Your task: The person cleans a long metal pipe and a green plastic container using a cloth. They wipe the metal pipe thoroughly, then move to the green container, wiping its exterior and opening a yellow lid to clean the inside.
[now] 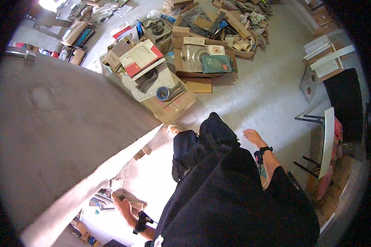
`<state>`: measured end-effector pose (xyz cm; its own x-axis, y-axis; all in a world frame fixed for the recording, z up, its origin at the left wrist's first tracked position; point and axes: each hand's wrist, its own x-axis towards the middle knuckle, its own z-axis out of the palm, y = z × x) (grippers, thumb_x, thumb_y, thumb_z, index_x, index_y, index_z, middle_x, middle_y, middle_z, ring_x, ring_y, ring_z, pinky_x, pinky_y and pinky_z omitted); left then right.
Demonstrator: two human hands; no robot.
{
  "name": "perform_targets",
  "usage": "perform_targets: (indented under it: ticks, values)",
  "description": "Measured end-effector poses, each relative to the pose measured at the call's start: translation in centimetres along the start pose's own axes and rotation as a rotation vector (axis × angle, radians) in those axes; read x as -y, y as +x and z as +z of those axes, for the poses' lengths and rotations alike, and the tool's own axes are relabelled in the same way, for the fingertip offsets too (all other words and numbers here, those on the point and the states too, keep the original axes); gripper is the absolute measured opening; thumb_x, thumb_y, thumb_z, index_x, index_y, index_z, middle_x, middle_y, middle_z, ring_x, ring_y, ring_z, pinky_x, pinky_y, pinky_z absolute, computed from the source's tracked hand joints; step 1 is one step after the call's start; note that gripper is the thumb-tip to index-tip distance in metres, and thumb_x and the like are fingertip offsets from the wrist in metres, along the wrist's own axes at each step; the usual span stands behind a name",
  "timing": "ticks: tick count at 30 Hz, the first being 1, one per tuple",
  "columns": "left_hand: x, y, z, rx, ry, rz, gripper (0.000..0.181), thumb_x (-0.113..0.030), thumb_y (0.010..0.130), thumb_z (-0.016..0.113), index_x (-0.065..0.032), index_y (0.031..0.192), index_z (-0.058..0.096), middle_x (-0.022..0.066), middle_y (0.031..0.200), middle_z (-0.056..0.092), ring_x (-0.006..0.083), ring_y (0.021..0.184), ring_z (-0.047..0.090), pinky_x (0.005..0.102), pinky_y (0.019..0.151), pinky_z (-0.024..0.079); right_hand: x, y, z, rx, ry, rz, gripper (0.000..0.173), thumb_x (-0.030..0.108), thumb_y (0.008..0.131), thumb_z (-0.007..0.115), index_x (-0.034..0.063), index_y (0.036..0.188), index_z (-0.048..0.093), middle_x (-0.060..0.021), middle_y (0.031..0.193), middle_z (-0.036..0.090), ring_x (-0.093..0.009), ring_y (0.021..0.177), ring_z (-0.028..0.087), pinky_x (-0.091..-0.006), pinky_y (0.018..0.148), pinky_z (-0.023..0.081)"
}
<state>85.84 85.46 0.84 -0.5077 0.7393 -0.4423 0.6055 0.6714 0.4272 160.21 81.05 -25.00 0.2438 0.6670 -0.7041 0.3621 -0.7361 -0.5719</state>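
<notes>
My right hand (pixel 254 137) hangs over the grey concrete floor (pixel 259 92) to the right of my legs, fingers loosely bent with nothing in them. It wears a black wristband (pixel 265 150). At the lower left, my left hand (pixel 123 208) hangs in bright light beside a brownish thing (pixel 132 199) that I cannot identify. Glare and blur hide whether its fingers touch anything. Ahead lies a cardboard sheet (pixel 176 108) bearing an angle grinder (pixel 170 92) with a blue disc. A red and white box (pixel 141 58) lies farther back.
A plastered wall edge (pixel 111 160) runs along my left. An open carton (pixel 201 74) holds a green case (pixel 217 64); behind it, another carton (pixel 239 52) holds pipe fittings (pixel 240 43). A white-topped piece of furniture (pixel 327 142) lies tipped at right, its dark legs sticking out.
</notes>
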Motion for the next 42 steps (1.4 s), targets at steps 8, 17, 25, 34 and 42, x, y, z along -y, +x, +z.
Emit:
perform_targets:
  ticks: [8, 17, 25, 34, 42]
  values:
    - [-9.4, -5.7, 13.8, 0.132, 0.080, 0.247, 0.075, 0.004, 0.077, 0.052, -0.0089, 0.150, 0.044, 0.0322, 0.135, 0.061, 0.0480, 0.125, 0.060, 0.0509, 0.103, 0.050, 8.8, -0.6, -6.4, 0.030, -0.167, -0.180, 0.025, 0.021, 0.101, 0.059, 0.0006, 0.101, 0.072, -0.0088, 0.064, 0.067, -0.017, 0.059, 0.065, -0.0343, 0.065, 0.052]
    - [-30.5, -14.6, 28.6, 0.419, -0.589, 0.473, 0.071, 0.015, 0.079, 0.054, -0.0056, 0.147, 0.054, 0.0149, 0.145, 0.059, 0.0273, 0.136, 0.054, 0.0385, 0.114, 0.042, 6.7, -1.8, -17.1, 0.081, -0.337, -0.316, 0.039, 0.034, 0.104, 0.057, -0.0016, 0.100, 0.071, -0.0150, 0.082, 0.071, -0.024, 0.084, 0.071, -0.0422, 0.075, 0.053]
    - [-42.7, -16.5, 37.6, 0.893, -1.144, 0.302, 0.064, 0.003, 0.088, 0.068, -0.0007, 0.147, 0.046, 0.0134, 0.140, 0.059, 0.0263, 0.131, 0.056, 0.0378, 0.112, 0.044, 21.2, -1.5, -20.1, 0.647, 0.488, -0.322, 0.077, 0.049, 0.102, 0.062, 0.0043, 0.159, 0.035, -0.0131, 0.154, 0.048, -0.022, 0.142, 0.046, -0.0371, 0.117, 0.036]
    - [-41.6, -7.0, 49.2, 0.549, -1.109, 0.015, 0.046, -0.002, 0.090, 0.068, -0.0019, 0.135, 0.057, 0.0111, 0.126, 0.067, 0.0240, 0.115, 0.063, 0.0357, 0.100, 0.050, 18.4, 10.9, -23.0, 0.311, 0.027, -0.294, 0.047, 0.030, 0.106, 0.060, 0.0053, 0.145, 0.052, -0.0126, 0.118, 0.070, -0.020, 0.103, 0.069, -0.0347, 0.087, 0.057]
    - [-23.7, -5.7, 47.6, -0.032, -0.910, -0.326, 0.050, -0.004, 0.089, 0.068, -0.0022, 0.137, 0.055, 0.0136, 0.128, 0.065, 0.0257, 0.115, 0.063, 0.0379, 0.098, 0.052, 12.5, 29.4, -26.6, 0.266, -0.125, 0.131, 0.041, 0.030, 0.103, 0.060, 0.0061, 0.136, 0.058, -0.0053, 0.108, 0.068, -0.016, 0.089, 0.064, -0.0330, 0.076, 0.055]
